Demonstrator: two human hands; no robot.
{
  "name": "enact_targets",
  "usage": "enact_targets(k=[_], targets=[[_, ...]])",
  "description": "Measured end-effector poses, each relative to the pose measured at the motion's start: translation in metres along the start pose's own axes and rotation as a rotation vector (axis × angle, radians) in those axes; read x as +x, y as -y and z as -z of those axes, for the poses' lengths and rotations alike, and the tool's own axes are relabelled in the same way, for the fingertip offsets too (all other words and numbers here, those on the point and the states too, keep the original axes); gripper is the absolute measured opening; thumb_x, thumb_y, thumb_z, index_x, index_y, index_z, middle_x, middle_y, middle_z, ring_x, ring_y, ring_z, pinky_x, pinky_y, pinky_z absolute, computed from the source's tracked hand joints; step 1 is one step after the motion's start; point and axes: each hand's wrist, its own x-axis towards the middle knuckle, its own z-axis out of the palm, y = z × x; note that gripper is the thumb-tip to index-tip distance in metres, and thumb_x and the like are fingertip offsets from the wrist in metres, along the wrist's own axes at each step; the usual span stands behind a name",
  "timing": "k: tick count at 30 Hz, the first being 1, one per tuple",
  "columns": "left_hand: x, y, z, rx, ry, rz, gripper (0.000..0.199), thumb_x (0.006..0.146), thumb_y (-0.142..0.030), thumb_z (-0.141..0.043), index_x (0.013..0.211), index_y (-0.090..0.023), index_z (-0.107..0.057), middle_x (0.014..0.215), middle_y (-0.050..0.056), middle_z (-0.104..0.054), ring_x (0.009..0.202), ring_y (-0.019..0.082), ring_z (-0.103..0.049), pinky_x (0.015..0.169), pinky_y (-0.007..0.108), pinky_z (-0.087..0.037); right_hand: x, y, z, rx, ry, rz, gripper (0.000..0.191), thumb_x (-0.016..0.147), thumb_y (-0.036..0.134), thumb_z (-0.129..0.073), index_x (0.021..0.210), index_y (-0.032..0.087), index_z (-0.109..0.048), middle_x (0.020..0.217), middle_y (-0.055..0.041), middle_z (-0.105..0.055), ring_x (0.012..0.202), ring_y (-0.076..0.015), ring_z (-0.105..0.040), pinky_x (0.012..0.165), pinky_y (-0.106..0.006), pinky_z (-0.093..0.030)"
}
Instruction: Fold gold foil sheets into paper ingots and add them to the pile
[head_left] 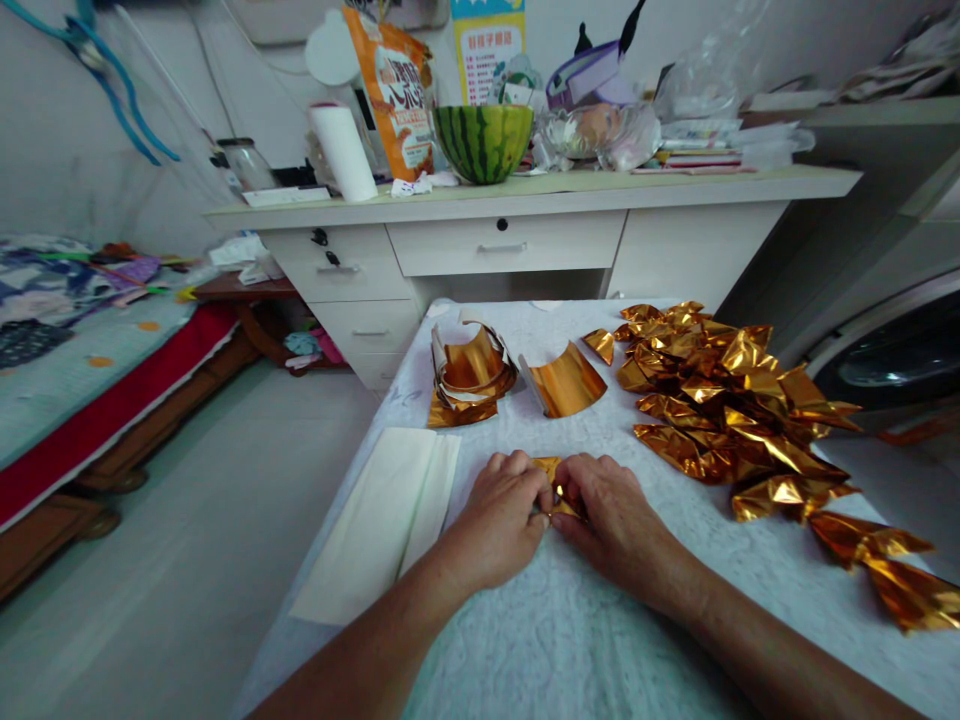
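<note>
My left hand (504,515) and my right hand (611,510) meet over a small piece of gold foil (547,466), both with fingers pinched on it. Part of the foil is hidden under the fingers. Beyond them lie a curved gold sheet (568,382) and a loose stack of curled gold sheets (471,368). To the right spreads a heap of crumpled, twisted gold foil pieces (720,390). White paper sheets (367,520) lie flat beside my left forearm.
The cloth-covered table (510,640) stands before a white desk (525,205) holding a half watermelon (484,142), an orange pouch (397,100) and a white roll (343,150). A bed (90,385) is at the left, a washing machine (900,340) at the right.
</note>
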Motion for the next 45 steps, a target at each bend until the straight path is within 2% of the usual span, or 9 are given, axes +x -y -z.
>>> enact_targets(k=[4, 10, 16, 24, 32, 36, 41, 45], targets=[[0.0, 0.0, 0.0, 0.005, 0.004, -0.002, 0.015, 0.078, -0.007, -0.054, 0.084, -0.021, -0.054, 0.1, 0.002, -0.053, 0.102, 0.022, -0.044, 0.089, 0.034, -0.037, -0.001, 0.001, 0.0, 0.01, -0.012, 0.017, 0.016, 0.084, 0.016, -0.054, 0.098, 0.022, -0.051, 0.089, -0.0034, -0.059, 0.084, -0.0228, -0.049, 0.071, -0.034, -0.031], [0.0, 0.0, 0.0, 0.006, 0.009, 0.008, 0.018, 0.076, -0.005, -0.054, 0.083, -0.022, -0.054, 0.102, 0.002, -0.053, 0.102, 0.022, -0.044, 0.09, 0.034, -0.037, -0.004, 0.0, 0.003, 0.053, 0.016, 0.05, 0.039, 0.08, 0.006, -0.051, 0.115, 0.023, -0.047, 0.102, -0.0053, -0.06, 0.094, -0.0249, -0.049, 0.077, -0.036, -0.032], [0.001, -0.002, 0.002, 0.002, 0.021, 0.025, 0.017, 0.076, -0.005, -0.054, 0.082, -0.021, -0.055, 0.101, 0.002, -0.053, 0.102, 0.022, -0.044, 0.09, 0.034, -0.038, -0.005, -0.003, 0.001, 0.054, 0.037, 0.038, 0.053, 0.076, -0.002, -0.047, 0.122, 0.024, -0.045, 0.11, -0.0059, -0.059, 0.098, -0.0247, -0.049, 0.081, -0.037, -0.033], [0.001, 0.0, 0.001, 0.007, 0.019, 0.019, 0.016, 0.077, -0.007, -0.055, 0.083, -0.022, -0.056, 0.101, 0.002, -0.053, 0.103, 0.022, -0.044, 0.09, 0.034, -0.038, -0.006, -0.007, -0.002, 0.028, 0.025, 0.057, 0.061, 0.073, -0.004, -0.043, 0.126, 0.024, -0.044, 0.11, -0.0059, -0.059, 0.097, -0.0242, -0.048, 0.082, -0.038, -0.033], [0.001, 0.001, 0.003, 0.002, 0.025, 0.001, 0.017, 0.076, -0.006, -0.055, 0.083, -0.022, -0.056, 0.1, 0.002, -0.053, 0.101, 0.022, -0.045, 0.089, 0.034, -0.037, -0.008, -0.008, 0.0, 0.012, 0.04, 0.086, 0.055, 0.065, -0.006, -0.041, 0.115, 0.019, -0.043, 0.101, -0.0069, -0.056, 0.091, -0.024, -0.046, 0.079, -0.038, -0.034], [0.0, 0.003, 0.003, 0.01, 0.008, -0.027, 0.018, 0.075, -0.006, -0.054, 0.084, -0.022, -0.056, 0.098, 0.002, -0.053, 0.1, 0.021, -0.045, 0.087, 0.033, -0.038, -0.009, -0.006, 0.007, 0.029, 0.089, 0.079, 0.046, 0.062, -0.004, -0.044, 0.101, 0.019, -0.044, 0.095, -0.0055, -0.054, 0.088, -0.0226, -0.045, 0.078, -0.037, -0.035], [0.0, 0.005, 0.002, -0.023, -0.044, -0.061, 0.019, 0.073, -0.006, -0.055, 0.085, -0.021, -0.054, 0.095, 0.0, -0.055, 0.097, 0.021, -0.047, 0.083, 0.032, -0.038, -0.007, -0.002, 0.013, 0.002, 0.085, 0.128, 0.028, 0.074, 0.007, -0.056, 0.098, 0.02, -0.049, 0.098, -0.0057, -0.054, 0.091, -0.0239, -0.046, 0.08, -0.039, -0.036], [0.002, 0.003, 0.005, -0.14, -0.104, -0.064, 0.022, 0.073, -0.007, -0.058, 0.089, -0.021, -0.053, 0.094, -0.001, -0.056, 0.091, 0.018, -0.052, 0.079, 0.029, -0.041, -0.005, -0.001, 0.014, -0.061, 0.121, 0.134, 0.014, 0.083, 0.012, -0.058, 0.094, 0.02, -0.056, 0.099, -0.0067, -0.056, 0.092, -0.0241, -0.047, 0.079, -0.038, -0.037]])
